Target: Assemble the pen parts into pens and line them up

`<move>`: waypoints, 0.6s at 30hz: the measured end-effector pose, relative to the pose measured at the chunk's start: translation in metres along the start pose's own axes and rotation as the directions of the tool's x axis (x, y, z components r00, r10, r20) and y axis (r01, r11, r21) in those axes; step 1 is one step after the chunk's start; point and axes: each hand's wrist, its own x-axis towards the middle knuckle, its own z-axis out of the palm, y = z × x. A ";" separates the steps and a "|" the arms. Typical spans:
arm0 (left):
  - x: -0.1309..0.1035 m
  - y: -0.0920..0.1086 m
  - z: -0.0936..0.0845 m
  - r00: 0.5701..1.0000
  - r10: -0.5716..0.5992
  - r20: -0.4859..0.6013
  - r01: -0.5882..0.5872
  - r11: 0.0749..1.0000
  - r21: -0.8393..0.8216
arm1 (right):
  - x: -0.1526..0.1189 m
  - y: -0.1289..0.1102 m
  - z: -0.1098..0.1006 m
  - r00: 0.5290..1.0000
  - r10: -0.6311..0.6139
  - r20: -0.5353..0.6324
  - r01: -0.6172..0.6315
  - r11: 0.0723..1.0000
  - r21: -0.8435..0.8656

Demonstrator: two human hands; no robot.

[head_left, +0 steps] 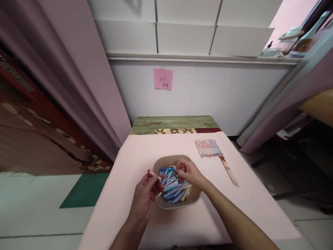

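Observation:
A rounded beige plastic tub (174,205) stands on the pink tabletop, holding many short sticks or caps (171,189) in blue, white, grey and orange. At the tub's left rim my left hand (148,189) is closed on a small orange-brown piece (154,175), pinched between thumb and fingers. My right hand (188,172) is over the tub's upper right side, its fingers curled together; what they hold, if anything, is too small to make out. To the right lies a neat row of slim pens (208,148), with a few longer pale ones (229,171) beside its lower end.
The pink table covering (125,166) has a green patterned strip (177,121) beyond its far edge. A pink note (163,79) is stuck on the white wall behind. Purple curtains hang at the left, and a dark chair or stand is at the right.

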 end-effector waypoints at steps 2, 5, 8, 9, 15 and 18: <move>0.001 -0.003 0.009 0.998 -0.056 0.037 0.058 0.998 -0.032 | -0.010 -0.005 0.004 0.997 0.038 -0.074 -0.002 0.900 0.436; 0.001 -0.008 0.019 0.990 -0.110 0.090 0.122 0.984 -0.130 | -0.023 -0.016 0.005 0.987 0.054 -0.153 0.068 0.717 0.693; 0.000 -0.014 0.024 0.982 -0.162 0.095 0.181 0.956 -0.231 | -0.035 -0.030 0.003 0.968 0.114 -0.225 0.094 0.664 0.742; -0.001 -0.016 0.025 0.980 -0.180 0.085 0.196 0.947 -0.256 | -0.038 -0.034 0.003 0.960 0.143 -0.242 0.090 0.662 0.744; -0.006 -0.023 0.028 0.946 -0.311 0.091 0.322 0.877 -0.356 | -0.058 -0.051 0.011 0.910 0.167 -0.379 0.142 0.734 0.665; -0.007 -0.027 0.029 0.933 -0.327 0.151 0.360 0.843 -0.398 | -0.064 -0.054 0.013 0.850 -0.024 -0.527 0.246 0.902 0.356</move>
